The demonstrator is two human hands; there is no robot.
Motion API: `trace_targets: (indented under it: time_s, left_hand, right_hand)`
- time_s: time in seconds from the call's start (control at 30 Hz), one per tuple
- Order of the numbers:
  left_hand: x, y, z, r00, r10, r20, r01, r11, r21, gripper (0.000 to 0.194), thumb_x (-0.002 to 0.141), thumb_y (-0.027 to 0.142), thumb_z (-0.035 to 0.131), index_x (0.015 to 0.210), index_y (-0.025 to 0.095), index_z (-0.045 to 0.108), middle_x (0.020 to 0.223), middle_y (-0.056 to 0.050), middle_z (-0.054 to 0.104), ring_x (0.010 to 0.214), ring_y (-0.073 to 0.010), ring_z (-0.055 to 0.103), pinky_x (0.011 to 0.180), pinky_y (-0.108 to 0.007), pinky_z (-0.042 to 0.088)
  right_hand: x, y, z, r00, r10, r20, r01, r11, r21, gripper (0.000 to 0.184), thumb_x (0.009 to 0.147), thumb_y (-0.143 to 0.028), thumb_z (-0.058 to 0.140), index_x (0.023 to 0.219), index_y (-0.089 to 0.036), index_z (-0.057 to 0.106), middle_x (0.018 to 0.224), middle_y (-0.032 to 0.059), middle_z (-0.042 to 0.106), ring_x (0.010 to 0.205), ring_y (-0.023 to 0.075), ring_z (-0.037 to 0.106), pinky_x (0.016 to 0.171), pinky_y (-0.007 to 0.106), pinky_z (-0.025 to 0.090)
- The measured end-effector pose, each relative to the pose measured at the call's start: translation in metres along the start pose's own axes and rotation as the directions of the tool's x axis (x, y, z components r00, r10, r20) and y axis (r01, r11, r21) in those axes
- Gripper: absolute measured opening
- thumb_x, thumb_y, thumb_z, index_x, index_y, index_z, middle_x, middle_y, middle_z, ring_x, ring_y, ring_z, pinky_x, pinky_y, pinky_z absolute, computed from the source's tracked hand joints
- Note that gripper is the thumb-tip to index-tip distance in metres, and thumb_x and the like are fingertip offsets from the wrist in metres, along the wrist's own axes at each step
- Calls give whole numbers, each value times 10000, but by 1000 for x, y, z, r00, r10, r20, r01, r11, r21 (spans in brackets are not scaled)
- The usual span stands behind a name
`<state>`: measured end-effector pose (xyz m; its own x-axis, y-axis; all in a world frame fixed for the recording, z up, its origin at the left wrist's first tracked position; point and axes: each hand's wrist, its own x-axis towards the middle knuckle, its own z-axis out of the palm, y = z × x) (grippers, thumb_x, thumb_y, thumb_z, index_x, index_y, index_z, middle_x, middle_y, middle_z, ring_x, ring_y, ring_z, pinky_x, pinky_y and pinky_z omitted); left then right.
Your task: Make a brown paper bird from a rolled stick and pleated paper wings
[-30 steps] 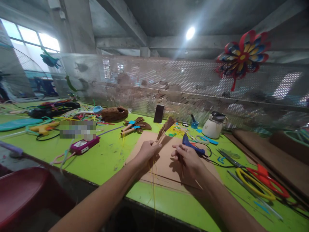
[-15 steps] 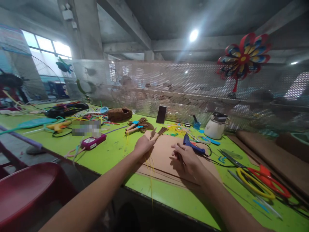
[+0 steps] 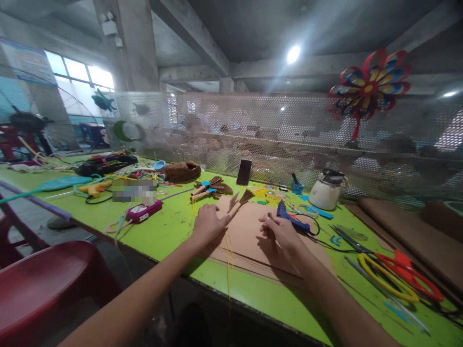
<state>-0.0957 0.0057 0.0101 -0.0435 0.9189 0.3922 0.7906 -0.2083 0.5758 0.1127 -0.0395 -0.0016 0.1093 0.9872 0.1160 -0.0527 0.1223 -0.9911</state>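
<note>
Over the tan cardboard [image 3: 246, 231], the left hand [image 3: 208, 224] grips a fringe-tipped stem [image 3: 237, 209], the right hand [image 3: 281, 232] pinches a thin brown strip [image 3: 273, 244]; dangling yellow strands [image 3: 228, 274], if snagged, could tug the stem loose

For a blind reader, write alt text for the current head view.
A person's left hand holds a frayed brown piece, the right hand a slim brown strip, over tan sheets on a green table. A blue glue gun, red-handled scissors and a white pot are nearby.
</note>
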Motion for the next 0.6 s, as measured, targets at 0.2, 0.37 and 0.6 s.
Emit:
trace_targets:
  time_s: [0.2, 0.37, 0.6]
  left_hand:
    - [-24, 44, -9, 920, 384, -76, -385, 850, -360, 155, 804, 289, 496, 744, 185, 594, 804, -72, 574, 832, -207, 508, 821, -314, 371]
    - [-14, 82, 29, 899, 411, 150, -236, 745, -624, 126, 752, 234, 535, 706, 164, 629, 721, -50, 597, 710, -170, 521, 699, -284, 398]
    - [-9, 87, 58, 624, 520, 584, 354, 477, -804, 183, 675, 264, 653, 786, 124, 615, 651, -16, 562, 584, -114, 515, 610, -261, 407]
  right_hand:
    - [2, -7, -3, 998, -50, -27, 50, 998, 27, 416, 653, -525, 668, 724, -115, 679, 620, 46, 615, 568, 135, 530, 554, 258, 408]
    - [12, -9, -18, 984, -100, -147, 104, 994, 25, 386, 668, -516, 650, 702, -134, 694, 723, 71, 670, 682, 177, 578, 627, 281, 445]
    - [14, -16, -16, 987, 29, -161, 9, 973, 231, 336, 666, -465, 659, 762, -143, 668, 662, 51, 657, 564, 170, 596, 465, 264, 455]
